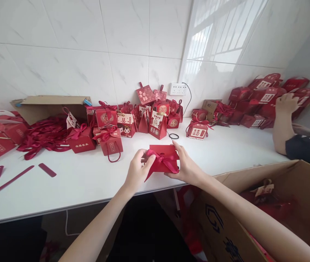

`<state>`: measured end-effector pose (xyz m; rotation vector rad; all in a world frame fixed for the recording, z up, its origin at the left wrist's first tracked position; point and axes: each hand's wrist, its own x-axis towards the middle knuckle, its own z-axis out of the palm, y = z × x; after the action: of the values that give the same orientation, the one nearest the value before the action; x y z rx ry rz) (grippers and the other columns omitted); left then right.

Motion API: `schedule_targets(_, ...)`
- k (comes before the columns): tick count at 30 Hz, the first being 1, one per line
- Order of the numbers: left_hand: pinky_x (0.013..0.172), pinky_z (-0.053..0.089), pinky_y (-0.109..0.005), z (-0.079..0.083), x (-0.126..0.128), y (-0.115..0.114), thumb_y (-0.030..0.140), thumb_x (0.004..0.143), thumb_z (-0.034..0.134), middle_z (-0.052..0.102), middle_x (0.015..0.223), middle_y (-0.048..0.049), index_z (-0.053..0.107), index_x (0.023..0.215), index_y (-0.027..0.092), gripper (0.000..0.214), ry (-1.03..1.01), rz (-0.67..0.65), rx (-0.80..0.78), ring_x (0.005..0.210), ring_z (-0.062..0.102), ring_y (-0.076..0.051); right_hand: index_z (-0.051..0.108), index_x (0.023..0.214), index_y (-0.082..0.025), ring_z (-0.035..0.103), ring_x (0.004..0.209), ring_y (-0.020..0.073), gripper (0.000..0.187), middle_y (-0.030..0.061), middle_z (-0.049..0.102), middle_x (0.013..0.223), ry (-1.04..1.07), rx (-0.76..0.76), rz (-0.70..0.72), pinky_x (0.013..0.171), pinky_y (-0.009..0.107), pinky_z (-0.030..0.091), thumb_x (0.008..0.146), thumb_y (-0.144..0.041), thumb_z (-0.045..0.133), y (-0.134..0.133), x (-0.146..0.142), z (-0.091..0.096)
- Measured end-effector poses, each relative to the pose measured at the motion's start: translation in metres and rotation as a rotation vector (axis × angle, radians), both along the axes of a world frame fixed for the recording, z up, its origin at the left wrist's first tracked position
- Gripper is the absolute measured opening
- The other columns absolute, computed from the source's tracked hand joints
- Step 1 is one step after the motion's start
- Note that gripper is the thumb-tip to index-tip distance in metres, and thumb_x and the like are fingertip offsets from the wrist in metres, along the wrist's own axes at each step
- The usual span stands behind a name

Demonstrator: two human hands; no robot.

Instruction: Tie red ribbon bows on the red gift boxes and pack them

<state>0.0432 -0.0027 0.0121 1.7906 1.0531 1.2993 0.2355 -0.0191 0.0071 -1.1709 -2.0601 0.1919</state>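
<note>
A small red gift box (pixel 162 150) with a red ribbon bow (pixel 161 158) rests on the white table (pixel 89 178) near its front edge. My left hand (pixel 138 171) pinches the left side of the bow and box. On the right side, my right hand (pixel 185 165) grips the box, fingers curled round its edge. Both hands are closed on it.
Several finished red boxes (pixel 133 122) stand at the back by the wall, with loose red ribbons (pixel 43 134) and an open carton (pixel 48 105) at left. Another person's hand (pixel 287 103) rests on a pile of boxes at right. A large cardboard box (pixel 253 214) sits low right.
</note>
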Motion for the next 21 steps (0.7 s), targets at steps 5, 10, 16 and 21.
schedule_targets(5,0.070,0.048,-0.027,0.002,0.029,-0.029,0.016,0.082,0.057,0.050,0.081,-0.0021,0.056,0.088,0.018,0.006,0.020,0.044,0.764,0.079,0.052,-0.013,0.004,0.143,-0.020,0.036,0.125,0.0341,0.098,0.0210,0.030,0.134,-0.019,0.348,-0.166,0.087,0.049,0.051,0.071,-0.029,0.070,-0.036,0.018,0.012)
schedule_targets(10,0.083,0.046,-0.040,0.008,0.065,-0.050,0.017,0.082,0.056,0.049,0.083,-0.0029,0.060,0.092,0.018,0.011,0.058,-0.058,1.056,0.081,0.049,-0.016,0.006,0.142,-0.026,0.038,0.125,0.0340,0.098,0.0184,0.024,0.139,0.065,0.455,-0.238,0.089,0.051,0.049,0.069,-0.024,0.072,-0.072,0.041,0.019)
schedule_targets(16,0.079,0.048,-0.036,0.001,0.103,-0.056,0.017,0.082,0.051,0.047,0.093,-0.0067,0.050,0.100,0.016,0.018,-0.261,-0.180,0.841,0.089,0.050,-0.018,0.014,0.140,-0.027,0.037,0.126,0.0329,0.103,0.0145,0.029,0.139,0.113,0.385,-0.539,0.097,0.052,0.041,0.059,-0.030,0.079,-0.115,0.087,0.022)
schedule_targets(21,0.086,0.045,-0.036,-0.032,0.137,-0.061,0.014,0.084,0.046,0.054,0.099,-0.0077,0.051,0.098,0.019,0.016,-0.031,-0.409,0.585,0.100,0.051,-0.019,0.047,0.117,-0.023,0.058,0.105,0.0288,0.060,0.0088,0.059,0.114,0.945,-0.191,-0.669,0.089,0.047,0.048,0.066,-0.047,0.068,-0.152,0.130,0.021)
